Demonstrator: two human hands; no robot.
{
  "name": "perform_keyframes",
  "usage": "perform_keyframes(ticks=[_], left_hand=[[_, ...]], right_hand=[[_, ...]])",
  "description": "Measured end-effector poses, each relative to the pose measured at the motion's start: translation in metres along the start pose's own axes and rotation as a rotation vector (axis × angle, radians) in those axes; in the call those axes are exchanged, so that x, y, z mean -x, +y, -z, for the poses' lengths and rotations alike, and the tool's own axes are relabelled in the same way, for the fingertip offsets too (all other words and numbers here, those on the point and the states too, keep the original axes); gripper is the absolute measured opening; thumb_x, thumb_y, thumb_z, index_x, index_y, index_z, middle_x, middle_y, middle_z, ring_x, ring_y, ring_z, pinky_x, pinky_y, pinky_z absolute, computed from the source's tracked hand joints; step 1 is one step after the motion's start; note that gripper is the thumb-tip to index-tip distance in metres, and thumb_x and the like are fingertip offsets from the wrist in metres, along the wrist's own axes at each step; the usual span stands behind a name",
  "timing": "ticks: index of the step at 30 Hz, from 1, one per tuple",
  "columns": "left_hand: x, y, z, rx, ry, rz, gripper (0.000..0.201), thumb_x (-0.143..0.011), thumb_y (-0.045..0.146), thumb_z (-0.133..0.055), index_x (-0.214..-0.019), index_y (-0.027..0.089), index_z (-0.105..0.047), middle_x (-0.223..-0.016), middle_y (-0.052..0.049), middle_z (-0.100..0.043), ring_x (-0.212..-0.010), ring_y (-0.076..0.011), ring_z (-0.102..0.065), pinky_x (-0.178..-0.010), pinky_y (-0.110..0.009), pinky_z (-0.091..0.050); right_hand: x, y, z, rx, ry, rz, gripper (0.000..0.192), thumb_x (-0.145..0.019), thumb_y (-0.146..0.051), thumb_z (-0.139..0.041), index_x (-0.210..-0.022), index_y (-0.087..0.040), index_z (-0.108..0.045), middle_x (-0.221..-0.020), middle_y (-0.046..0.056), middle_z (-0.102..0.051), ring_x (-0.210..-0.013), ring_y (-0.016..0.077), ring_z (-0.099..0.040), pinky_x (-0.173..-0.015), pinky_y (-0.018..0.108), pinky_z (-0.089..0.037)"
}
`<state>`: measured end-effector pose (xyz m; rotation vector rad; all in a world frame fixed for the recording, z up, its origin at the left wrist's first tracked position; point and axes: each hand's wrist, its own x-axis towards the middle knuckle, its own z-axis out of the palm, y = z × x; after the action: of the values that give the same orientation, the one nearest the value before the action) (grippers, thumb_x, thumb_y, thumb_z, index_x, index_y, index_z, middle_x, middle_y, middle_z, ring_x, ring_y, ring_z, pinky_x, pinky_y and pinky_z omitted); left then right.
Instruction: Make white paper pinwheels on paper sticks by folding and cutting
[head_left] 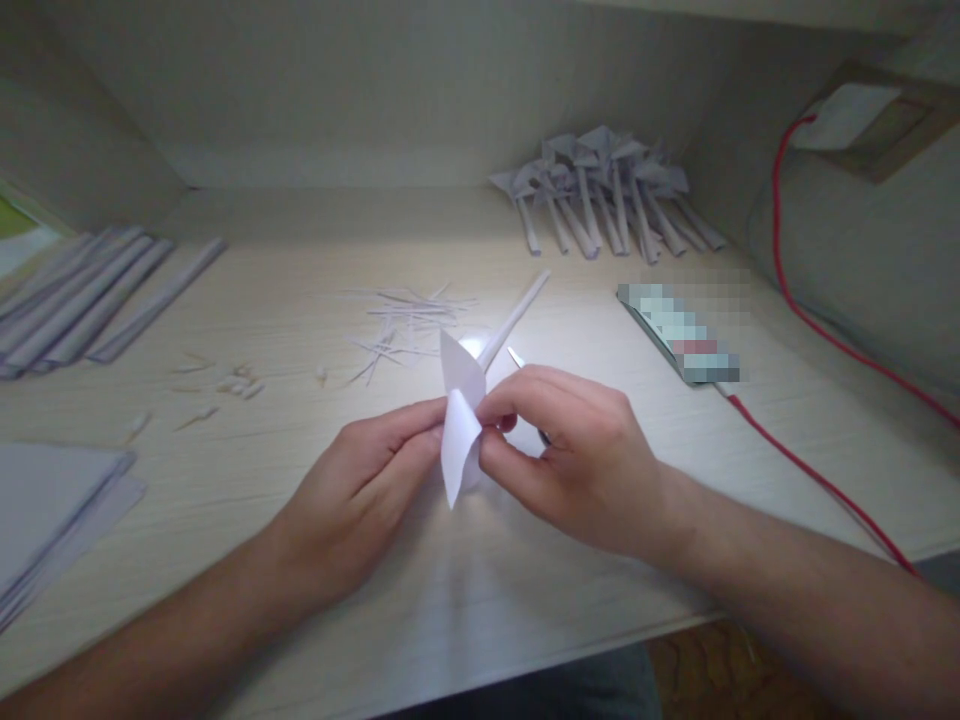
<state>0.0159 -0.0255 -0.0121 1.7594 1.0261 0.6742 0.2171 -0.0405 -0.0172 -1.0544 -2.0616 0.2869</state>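
Between my hands is a white paper pinwheel [463, 430] with curved blades, above the table near its front. A rolled paper stick [516, 320] extends from behind it toward the back right. My left hand [375, 470] is closed on the pinwheel's left side, its fingertips partly hidden behind the blades. At the right edge, the thumb and forefinger of my right hand [574, 440] pinch the paper. A pointed metal tip [514, 355] shows just beyond the right hand, perhaps of scissors; the hand covers most of it.
Finished-looking pinwheels [600, 190] lie piled at the back right. Thin paper strips [416, 310] and small cotton tips [241, 382] are scattered mid-table. Rolled paper tubes [97, 290] and paper sheets [52, 510] lie left. A phone [679, 335] with a red cable [817, 490] lies right.
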Motion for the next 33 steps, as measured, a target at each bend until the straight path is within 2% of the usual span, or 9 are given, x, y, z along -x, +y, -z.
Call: perform_keyframes(ticks=[4, 14, 21, 25, 33], left_hand=[[0.001, 0.001, -0.002, -0.019, 0.043, 0.017, 0.026, -0.099, 0.034, -0.057, -0.110, 0.030, -0.080, -0.101, 0.003, -0.079, -0.092, -0.0186, -0.071, -0.085, -0.024, -0.051], [0.000, 0.004, -0.002, 0.036, 0.173, 0.080, 0.021, -0.096, 0.038, -0.063, -0.102, 0.027, -0.080, -0.097, 0.002, -0.079, -0.084, -0.0152, -0.069, -0.077, -0.023, -0.050], [0.000, -0.001, -0.002, 0.200, 0.209, 0.131, 0.016, -0.092, 0.037, -0.072, -0.102, 0.028, -0.080, -0.092, 0.003, -0.078, -0.083, -0.0147, -0.068, -0.077, -0.023, -0.049], [0.002, -0.005, -0.003, 0.296, 0.192, 0.145, 0.016, -0.091, 0.035, -0.074, -0.104, 0.029, -0.080, -0.098, 0.001, -0.079, -0.089, -0.0163, -0.069, -0.080, -0.025, -0.050], [0.002, 0.000, -0.004, 0.327, 0.208, 0.170, 0.015, -0.087, 0.034, -0.077, -0.101, 0.027, -0.080, -0.093, 0.000, -0.078, -0.080, -0.0149, -0.067, -0.070, -0.024, -0.050]], right_hand=[[-0.001, -0.001, 0.001, 0.003, 0.006, -0.034, 0.004, -0.084, -0.010, -0.067, -0.081, -0.013, -0.069, -0.076, 0.003, -0.069, -0.071, 0.0156, -0.065, -0.069, 0.028, -0.047], [-0.003, 0.000, 0.002, -0.103, -0.003, -0.177, 0.005, -0.081, -0.011, -0.073, -0.080, -0.014, -0.069, -0.075, 0.000, -0.069, -0.068, 0.0120, -0.062, -0.066, 0.025, -0.044], [-0.003, 0.001, 0.001, -0.354, -0.050, -0.310, 0.004, -0.085, -0.016, -0.071, -0.084, -0.017, -0.068, -0.078, -0.001, -0.070, -0.073, 0.0128, -0.064, -0.071, 0.026, -0.049], [-0.001, 0.004, -0.004, -0.482, -0.070, -0.375, 0.004, -0.086, -0.014, -0.067, -0.087, -0.018, -0.066, -0.080, -0.001, -0.068, -0.075, 0.0138, -0.063, -0.072, 0.028, -0.049], [0.000, 0.004, -0.005, -0.481, -0.053, -0.401, 0.010, -0.087, -0.019, -0.070, -0.082, -0.020, -0.061, -0.079, 0.000, -0.067, -0.074, 0.0142, -0.060, -0.068, 0.028, -0.048]])
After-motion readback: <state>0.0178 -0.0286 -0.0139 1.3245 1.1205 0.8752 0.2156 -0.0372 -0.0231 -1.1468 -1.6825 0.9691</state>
